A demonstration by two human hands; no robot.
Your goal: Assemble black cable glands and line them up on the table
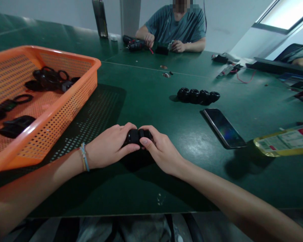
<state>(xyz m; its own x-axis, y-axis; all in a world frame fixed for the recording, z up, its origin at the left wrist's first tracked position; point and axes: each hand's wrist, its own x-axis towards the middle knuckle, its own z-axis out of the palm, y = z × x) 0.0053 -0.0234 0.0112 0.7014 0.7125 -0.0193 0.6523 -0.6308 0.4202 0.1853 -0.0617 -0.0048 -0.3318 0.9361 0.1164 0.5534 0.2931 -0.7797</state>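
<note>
Between my two hands is a small black plastic part (134, 136), its ends covered by my fingers. My left hand (113, 144), with a braided bracelet at the wrist, closes on the part's left end. The fingers and thumb of my right hand (161, 148) are wrapped round its right end. Both hands are just above the green table (187, 188), near its front edge. Whether it is one piece or two joined pieces I cannot tell.
An orange basket (73, 111) with several black parts (17, 126) stands left. A row of black round parts (198, 95), a phone (224, 127) and a yellow-edged bottle (282, 141) lie right. Across the table, a person (176, 30) sits near a power drill (136, 45).
</note>
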